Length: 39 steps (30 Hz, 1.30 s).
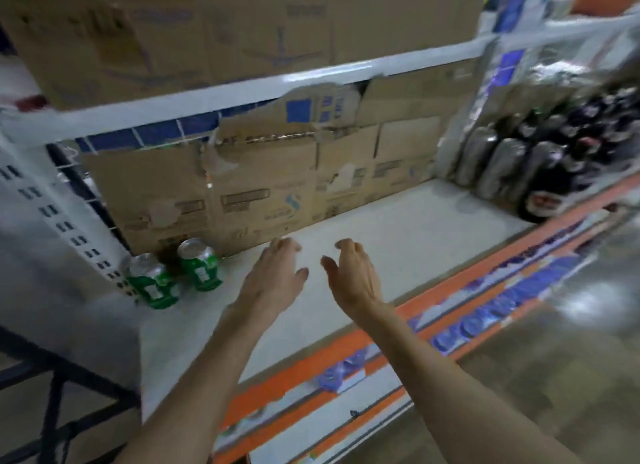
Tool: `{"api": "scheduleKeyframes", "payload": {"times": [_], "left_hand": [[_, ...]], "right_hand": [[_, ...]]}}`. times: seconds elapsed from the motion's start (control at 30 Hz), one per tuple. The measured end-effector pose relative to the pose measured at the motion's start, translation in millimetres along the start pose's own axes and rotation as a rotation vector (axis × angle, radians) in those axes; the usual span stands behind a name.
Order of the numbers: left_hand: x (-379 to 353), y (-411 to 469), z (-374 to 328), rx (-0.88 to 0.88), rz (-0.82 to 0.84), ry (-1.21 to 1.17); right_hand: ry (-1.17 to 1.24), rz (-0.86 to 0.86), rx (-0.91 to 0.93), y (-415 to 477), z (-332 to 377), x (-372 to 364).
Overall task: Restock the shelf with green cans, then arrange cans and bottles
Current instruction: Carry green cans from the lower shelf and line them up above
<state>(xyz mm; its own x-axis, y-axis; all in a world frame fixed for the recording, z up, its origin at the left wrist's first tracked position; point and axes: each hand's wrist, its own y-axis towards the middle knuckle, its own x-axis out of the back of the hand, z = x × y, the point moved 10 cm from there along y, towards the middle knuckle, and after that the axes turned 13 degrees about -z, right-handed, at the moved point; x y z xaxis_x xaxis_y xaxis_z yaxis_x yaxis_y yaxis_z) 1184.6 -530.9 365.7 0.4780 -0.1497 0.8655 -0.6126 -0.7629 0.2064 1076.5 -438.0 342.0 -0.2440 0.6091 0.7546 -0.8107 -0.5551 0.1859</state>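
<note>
1. Head view: two green cans (173, 273) stand upright and close together at the left end of the shelf (398, 241), in front of the cardboard backing (277, 172). Dark bottles (540, 158) crowd the right end.
2. The left hand (277, 273) and right hand (349, 273) hover over the shelf's middle, palms facing, fingers loosely bent, holding nothing.
3. Restocking looks barely begun. The next move likely calls for fetching more cans, none visible within reach, and setting them beside the pair.

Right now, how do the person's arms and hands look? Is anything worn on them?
The left hand and the right hand are bare: no gloves, and no ring shows. The left forearm and the right forearm are bare too: no sleeve, watch or band is visible down to the picture's edge.
</note>
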Motion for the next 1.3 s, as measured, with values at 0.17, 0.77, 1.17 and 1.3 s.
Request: {"api": "scheduleKeyframes", "payload": {"times": [0.17, 0.77, 1.17, 1.3], "left_hand": [[-45, 9, -223, -0.299, 0.114, -0.063], [-184, -174, -709, -0.877, 0.35, -0.167], [-319, -69, -887, -0.837, 0.358, -0.222], [-361, -30, -948, -0.816, 0.381, -0.192]], "right_hand": [[-0.092, -0.251, -0.094, 23, -83, 197], [-0.293, -0.651, -0.488, -82, -425, 587], [-0.326, -0.61, -0.495, 72, -600, 664], [-0.333, -0.599, -0.461, 138, -646, 698]]}}
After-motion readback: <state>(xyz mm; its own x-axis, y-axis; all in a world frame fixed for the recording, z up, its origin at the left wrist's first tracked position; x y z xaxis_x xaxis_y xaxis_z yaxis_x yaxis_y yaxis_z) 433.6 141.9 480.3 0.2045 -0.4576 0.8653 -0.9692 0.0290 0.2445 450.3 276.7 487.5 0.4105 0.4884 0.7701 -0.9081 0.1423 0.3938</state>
